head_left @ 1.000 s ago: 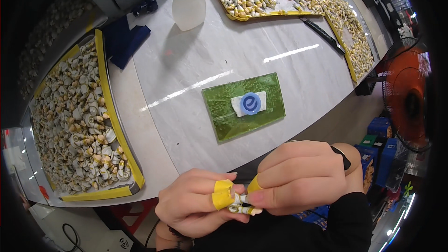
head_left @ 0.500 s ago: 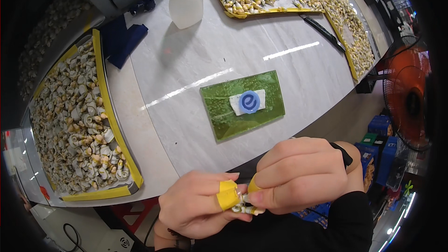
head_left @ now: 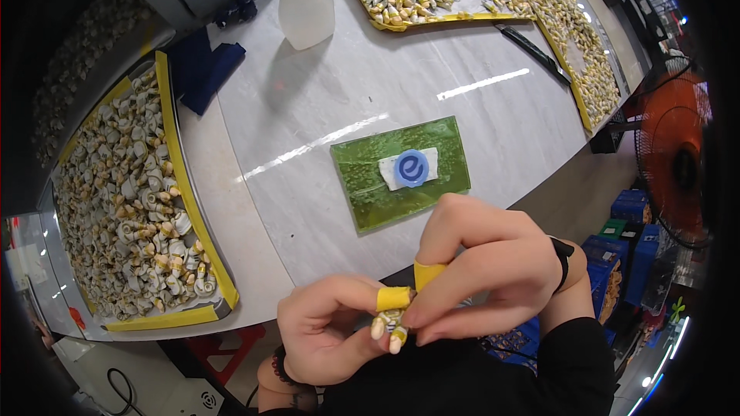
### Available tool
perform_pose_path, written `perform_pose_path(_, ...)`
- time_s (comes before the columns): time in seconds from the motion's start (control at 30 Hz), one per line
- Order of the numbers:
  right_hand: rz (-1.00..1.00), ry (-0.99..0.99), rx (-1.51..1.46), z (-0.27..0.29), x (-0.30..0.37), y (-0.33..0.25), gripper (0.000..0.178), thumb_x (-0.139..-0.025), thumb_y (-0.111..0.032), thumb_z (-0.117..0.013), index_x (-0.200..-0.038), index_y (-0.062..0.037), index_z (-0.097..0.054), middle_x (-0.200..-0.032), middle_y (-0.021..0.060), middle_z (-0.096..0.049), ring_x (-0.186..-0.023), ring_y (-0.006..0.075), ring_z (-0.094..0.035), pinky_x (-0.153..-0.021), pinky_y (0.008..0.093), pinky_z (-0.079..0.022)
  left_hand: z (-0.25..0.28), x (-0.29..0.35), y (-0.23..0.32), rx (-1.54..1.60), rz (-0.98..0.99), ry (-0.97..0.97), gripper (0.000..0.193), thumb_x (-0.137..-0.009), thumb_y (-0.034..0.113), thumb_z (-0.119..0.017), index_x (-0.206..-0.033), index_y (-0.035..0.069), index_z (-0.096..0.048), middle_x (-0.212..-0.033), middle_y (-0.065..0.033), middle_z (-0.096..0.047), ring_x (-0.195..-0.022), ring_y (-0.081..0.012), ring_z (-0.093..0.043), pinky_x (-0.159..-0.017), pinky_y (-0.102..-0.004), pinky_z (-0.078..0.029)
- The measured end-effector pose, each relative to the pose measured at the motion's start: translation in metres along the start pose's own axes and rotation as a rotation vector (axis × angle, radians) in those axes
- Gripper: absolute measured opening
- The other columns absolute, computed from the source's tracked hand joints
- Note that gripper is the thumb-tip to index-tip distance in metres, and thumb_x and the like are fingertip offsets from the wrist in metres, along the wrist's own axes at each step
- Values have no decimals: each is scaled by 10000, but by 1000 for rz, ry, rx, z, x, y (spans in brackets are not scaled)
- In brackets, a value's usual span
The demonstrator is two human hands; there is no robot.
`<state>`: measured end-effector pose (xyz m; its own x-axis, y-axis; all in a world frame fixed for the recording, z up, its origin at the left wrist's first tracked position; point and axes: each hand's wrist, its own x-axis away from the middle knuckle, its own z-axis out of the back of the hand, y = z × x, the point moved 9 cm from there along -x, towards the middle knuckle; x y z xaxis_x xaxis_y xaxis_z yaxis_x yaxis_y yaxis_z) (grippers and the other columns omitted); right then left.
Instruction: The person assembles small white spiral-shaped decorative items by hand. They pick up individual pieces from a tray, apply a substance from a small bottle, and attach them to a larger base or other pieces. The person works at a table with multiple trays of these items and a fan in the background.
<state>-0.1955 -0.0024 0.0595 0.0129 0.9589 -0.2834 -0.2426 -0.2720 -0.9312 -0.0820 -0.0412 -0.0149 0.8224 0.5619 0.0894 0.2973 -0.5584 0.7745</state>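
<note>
Head view: a narrow pinch grip is kept by both hands on one small cream-and-yellow part [head_left: 389, 329], held in the air below the near table [head_left: 308, 208] edge. The left hand [head_left: 331, 331] closes thumb and forefinger on it; the right hand [head_left: 486, 277] meets it with yellow-taped fingertips [head_left: 426, 273]. The part is judged light, stiff and easily dropped, best held by its sides. A green mat [head_left: 401, 173] lies just beyond. The tray of similar parts [head_left: 131, 208] at the left stands well apart; open room remains between.

green mat [head_left: 370, 185] | white bottle [head_left: 306, 6] | blue cloth [head_left: 202, 69] | orange fan [head_left: 674, 162]
</note>
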Motion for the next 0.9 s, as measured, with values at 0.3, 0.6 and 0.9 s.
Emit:
perform_pose_path(0.3, -54, -114, 24, -10, -2, -2, 145, -698, -84, -761, -792, -71, -653, -788, 51, -509, -660, 177, -494, -555, 267, -380, -9, -3, 3, -211, 102, -190, 183, -777, 29, -712, -901, -62, -615, -820, -114, -670, -755, -123, -645, -688, -216, -498)
perform_pose_path(0.6, -78, -136, -20, -10, -1, 4, 122, -723, -82, -746, -800, -70, -653, -807, 61, -509, -676, 176, -492, -565, 253, -380, -10, -7, 4, -281, 142, -211, 174, -777, 32, -708, -910, -46, -626, -830, -120, -675, -765, -146, -666, -680, -220, -510)
perform_pose_path(0.9, -135, -69, -49, -1, 4, 10, 139, -701, -125, -783, -787, -86, -682, -790, 31, -500, -672, 154, -488, -558, 243, -365, -3, -6, 1, -197, 178, -138, 241, -770, 45, -717, -975, -50, -633, -849, -125, -680, -767, -149, -670, -686, -232, -518)
